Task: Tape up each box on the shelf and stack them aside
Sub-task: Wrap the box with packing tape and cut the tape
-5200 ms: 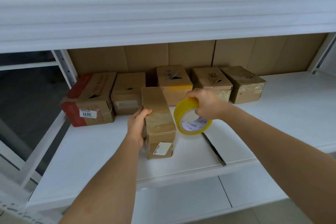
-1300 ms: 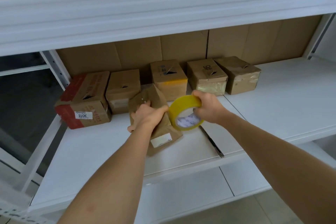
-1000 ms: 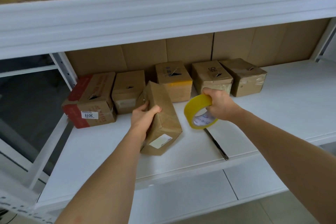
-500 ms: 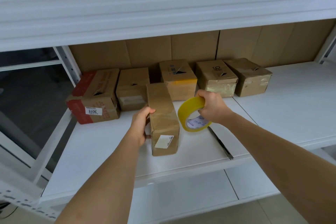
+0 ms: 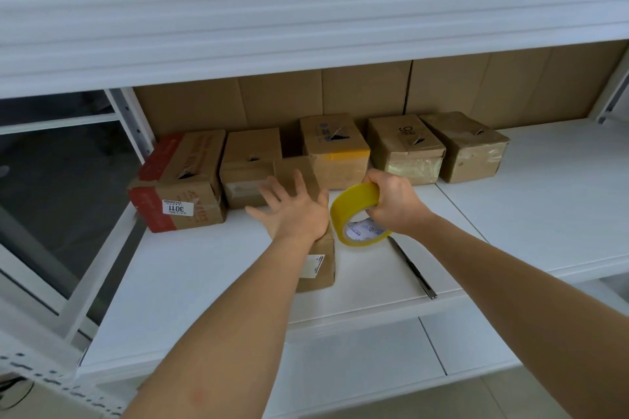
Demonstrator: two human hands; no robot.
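Note:
A narrow brown box (image 5: 316, 269) with a white label lies lengthwise near the middle of the white shelf (image 5: 204, 282). My left hand (image 5: 292, 211) lies flat on its top with the fingers spread. My right hand (image 5: 391, 204) grips a yellow tape roll (image 5: 357, 211) just right of that box. Behind them stand several cardboard boxes in a row along the back: a red-and-brown one (image 5: 177, 187) with a "3011" sticker, a plain one (image 5: 250, 163), one with a yellow strip (image 5: 335, 150), and two glossy taped ones (image 5: 405, 150) (image 5: 466, 146).
A dark metal strip (image 5: 412, 269) lies on the shelf at a seam, right of the tape roll. The upper shelf beam (image 5: 306, 27) overhangs the work area, with more boxes above. Cardboard lines the back wall. White shelf surface extends to the right.
My left hand has moved from the box's left side onto its top, fingers now spread flat. The box was tilted up about a second ago and lies flat again. The tape roll stays beside it.

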